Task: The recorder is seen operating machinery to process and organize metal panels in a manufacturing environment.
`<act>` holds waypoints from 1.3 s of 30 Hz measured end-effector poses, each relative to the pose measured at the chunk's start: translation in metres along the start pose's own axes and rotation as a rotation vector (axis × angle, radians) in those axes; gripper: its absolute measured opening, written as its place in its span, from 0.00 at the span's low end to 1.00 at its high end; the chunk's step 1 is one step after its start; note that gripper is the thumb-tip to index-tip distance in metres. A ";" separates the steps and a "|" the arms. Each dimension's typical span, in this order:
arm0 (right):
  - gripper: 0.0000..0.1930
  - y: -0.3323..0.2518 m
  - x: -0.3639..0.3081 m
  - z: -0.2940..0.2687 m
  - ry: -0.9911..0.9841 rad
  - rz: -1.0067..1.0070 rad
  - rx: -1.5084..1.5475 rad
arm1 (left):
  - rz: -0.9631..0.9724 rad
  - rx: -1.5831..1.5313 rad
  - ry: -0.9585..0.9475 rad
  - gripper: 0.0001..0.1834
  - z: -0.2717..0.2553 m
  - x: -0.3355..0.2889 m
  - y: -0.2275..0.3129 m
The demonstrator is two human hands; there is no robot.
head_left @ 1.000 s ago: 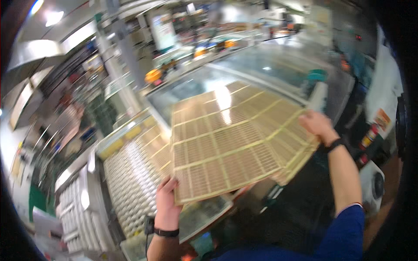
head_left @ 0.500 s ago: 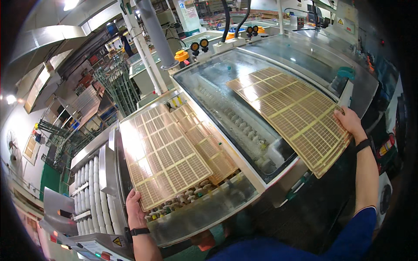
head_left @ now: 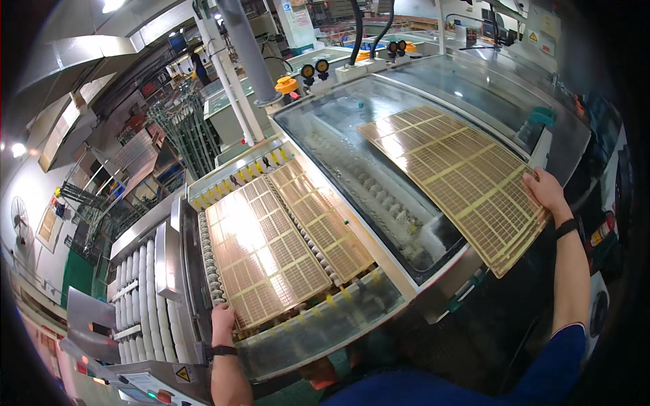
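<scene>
My left hand [head_left: 223,323] is at the near left corner of a copper-coloured circuit board panel [head_left: 267,254], its fingers curled at the panel's edge. That panel lies on the conveyor's rollers. A second panel [head_left: 325,227] lies beside it to the right, partly under the frame of the machine's glass cover. My right hand [head_left: 544,191] grips the right edge of a small stack of gridded circuit board panels [head_left: 453,179], thumb on top. This stack rests tilted over the glass cover [head_left: 338,135], its near corner jutting past the machine's front edge.
White rollers [head_left: 145,298] line the machine's section at the left. A clear front wall [head_left: 325,338] borders the roller bed. Behind the cover stand gauges [head_left: 315,70], an orange cap [head_left: 287,84] and a grey pipe [head_left: 247,54]. Green racks [head_left: 186,128] stand farther left.
The left panel has come down flat onto the rollers, shifting slightly right, and uncovers the roller bed's far and left edges. My left hand moved with it. My right hand and the stack barely moved.
</scene>
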State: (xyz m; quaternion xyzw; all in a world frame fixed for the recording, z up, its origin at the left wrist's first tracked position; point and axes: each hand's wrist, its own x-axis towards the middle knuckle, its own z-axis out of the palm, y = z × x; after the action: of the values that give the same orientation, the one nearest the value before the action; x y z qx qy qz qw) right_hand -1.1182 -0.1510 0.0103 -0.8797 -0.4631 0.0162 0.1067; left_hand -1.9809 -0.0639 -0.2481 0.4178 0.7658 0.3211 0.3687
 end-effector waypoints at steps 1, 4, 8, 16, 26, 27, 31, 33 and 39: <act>0.33 0.005 0.002 0.002 0.000 0.013 -0.006 | 0.094 0.389 0.096 0.16 0.006 -0.008 0.015; 0.33 0.020 0.008 0.011 0.113 -0.008 -0.018 | 0.490 0.905 0.583 0.18 0.044 -0.056 0.075; 0.31 0.013 -0.004 -0.005 0.119 0.021 0.001 | 0.629 0.508 0.226 0.21 0.120 -0.056 0.148; 0.29 -0.013 -0.017 -0.003 -0.035 0.029 0.070 | 1.590 1.050 -0.513 0.12 0.273 -0.082 0.235; 0.34 0.028 -0.018 -0.002 0.122 0.031 0.106 | 1.294 0.804 -0.559 0.29 0.299 -0.091 0.230; 0.34 0.025 -0.016 -0.002 0.110 0.044 0.126 | 1.300 0.761 -0.571 0.29 0.293 -0.098 0.234; 0.34 0.021 -0.009 0.003 0.116 0.019 0.129 | 1.268 0.824 -0.571 0.32 0.291 -0.100 0.238; 0.29 0.019 -0.009 0.004 0.194 0.002 0.119 | 1.278 0.833 -0.552 0.29 0.285 -0.114 0.244; 0.29 0.022 -0.019 -0.007 0.147 -0.017 0.128 | 1.165 0.721 -0.495 0.26 0.278 -0.114 0.237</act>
State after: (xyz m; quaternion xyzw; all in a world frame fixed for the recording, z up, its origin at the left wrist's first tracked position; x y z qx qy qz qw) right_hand -1.1104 -0.1797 0.0118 -0.8659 -0.4595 -0.0200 0.1965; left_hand -1.6111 -0.0074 -0.1700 0.9136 0.3713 0.0889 0.1398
